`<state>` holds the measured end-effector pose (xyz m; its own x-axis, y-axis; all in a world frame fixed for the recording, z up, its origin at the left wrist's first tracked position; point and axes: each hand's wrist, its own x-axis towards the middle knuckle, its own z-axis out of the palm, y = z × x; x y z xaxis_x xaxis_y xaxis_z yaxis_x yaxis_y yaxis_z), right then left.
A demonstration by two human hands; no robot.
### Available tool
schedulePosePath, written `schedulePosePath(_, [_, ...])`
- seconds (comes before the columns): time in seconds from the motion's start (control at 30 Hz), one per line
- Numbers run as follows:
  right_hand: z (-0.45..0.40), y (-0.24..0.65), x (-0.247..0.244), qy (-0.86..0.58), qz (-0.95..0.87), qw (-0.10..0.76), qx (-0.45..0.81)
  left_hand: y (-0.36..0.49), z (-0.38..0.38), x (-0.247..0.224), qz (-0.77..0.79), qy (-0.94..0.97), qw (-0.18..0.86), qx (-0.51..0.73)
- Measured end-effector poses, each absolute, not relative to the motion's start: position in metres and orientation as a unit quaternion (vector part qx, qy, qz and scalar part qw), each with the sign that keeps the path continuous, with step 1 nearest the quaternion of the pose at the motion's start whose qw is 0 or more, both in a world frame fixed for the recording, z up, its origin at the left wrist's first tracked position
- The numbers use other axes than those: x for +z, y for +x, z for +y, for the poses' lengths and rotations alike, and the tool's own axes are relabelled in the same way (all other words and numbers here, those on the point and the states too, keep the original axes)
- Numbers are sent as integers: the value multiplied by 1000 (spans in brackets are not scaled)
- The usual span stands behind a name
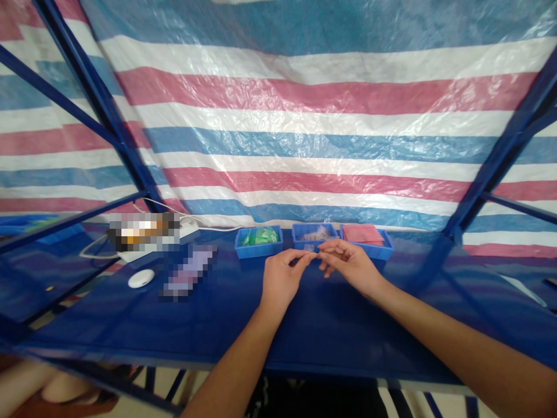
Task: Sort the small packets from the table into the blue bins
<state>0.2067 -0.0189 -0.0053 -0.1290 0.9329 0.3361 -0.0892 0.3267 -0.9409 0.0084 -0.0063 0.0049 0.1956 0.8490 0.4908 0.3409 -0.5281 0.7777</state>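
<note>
Over the blue table, my left hand (282, 276) and my right hand (348, 264) meet fingertip to fingertip. A small clear plastic piece (309, 248) shows above the left thumb and finger, which pinch it; its exact kind is too small to tell. My right thumb and forefinger are pressed together right beside it, the other fingers curled loosely; what they hold is hidden. Just behind the hands stand a blue bin (259, 251) with green packets (261, 235), a blue bin (300, 232) of clear plastic pieces (317, 233), and a blue bin (389, 251) with pink sheets (362, 233).
To the left on the table (209, 331) lie a white rounded case (141, 278), a blurred-out phone-like item (189, 271) and a white power strip (150, 247) with cables. Blue metal posts (126, 157) frame a striped tarp (304, 139). Another person's bare limb (65, 386) shows at lower left.
</note>
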Motion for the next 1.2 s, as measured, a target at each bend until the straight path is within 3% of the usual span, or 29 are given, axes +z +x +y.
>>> schedulePosePath(0.27, [-16, 209, -10, -336, -587, 567, 470, 13, -1, 7, 324, 642, 488, 495])
schedulePosePath(0.4, [-15, 210, -10, -335, -589, 567, 468, 14, -3, 8, 297, 607, 543, 499])
schedulePosePath(0.7, [-15, 209, -10, -346, -583, 566, 468, 14, -5, 9, 277, 575, 574, 514])
schedulePosePath(1.2, [-19, 211, -3, -374, -599, 582, 404, 11, -4, 11, 301, 619, 515, 510])
